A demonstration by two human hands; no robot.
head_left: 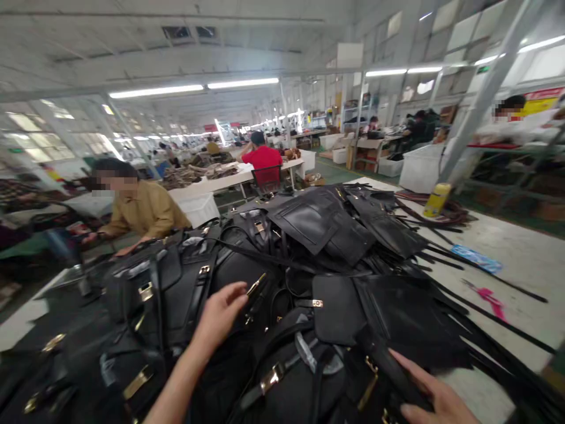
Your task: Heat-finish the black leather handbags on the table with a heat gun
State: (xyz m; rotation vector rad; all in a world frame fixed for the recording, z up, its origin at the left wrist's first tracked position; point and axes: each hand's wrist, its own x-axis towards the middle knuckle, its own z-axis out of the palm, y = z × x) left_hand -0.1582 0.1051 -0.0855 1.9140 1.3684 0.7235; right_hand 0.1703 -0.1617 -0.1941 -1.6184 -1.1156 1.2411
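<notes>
As the right hand (436,397) grips a black strap (391,365), handling seems underway, wanting steadiness next; left hand (224,309): hold unclear.

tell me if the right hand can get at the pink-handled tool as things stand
Probably not while the right hand grips the black piece. Freed, it likely could: the pink-handled tool lies in plain view on the pale tabletop, with black straps between.

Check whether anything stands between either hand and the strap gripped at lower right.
Nothing visible separates the right hand from the strap; its fingers grip it. In this view, a flap and gold buckle lie between the left hand and the strap, though the hand could probably pass above.
</notes>
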